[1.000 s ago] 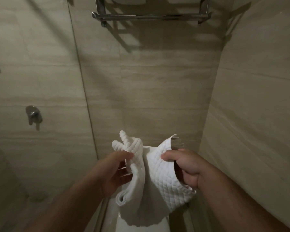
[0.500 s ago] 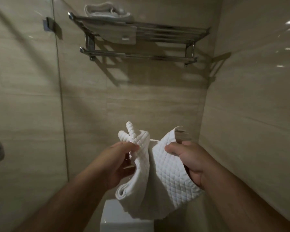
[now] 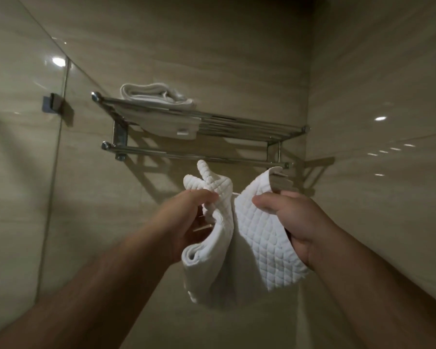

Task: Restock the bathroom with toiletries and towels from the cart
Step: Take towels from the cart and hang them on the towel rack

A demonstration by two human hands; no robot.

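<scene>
A white quilted towel (image 3: 259,238) hangs between my two hands in front of the tiled wall. My left hand (image 3: 184,222) pinches its bunched left edge. My right hand (image 3: 295,222) grips the right edge, thumb on the front of the cloth. The towel's top corners reach just below the lower bar of the chrome towel rack (image 3: 237,127) fixed to the wall. A folded white towel (image 3: 156,95) lies on the left part of the rack's top shelf, with one end drooping through the bars.
A glass shower panel (image 3: 23,147) stands at the left, held to the wall by a metal clamp (image 3: 52,104). A glossy tiled side wall (image 3: 388,147) closes in at the right. The right part of the rack's shelf holds nothing.
My view has tilted up, so the rack now sits in the middle and the toilet tank has dropped out of view. Both hands have raised the towel closer to the lower bar.
</scene>
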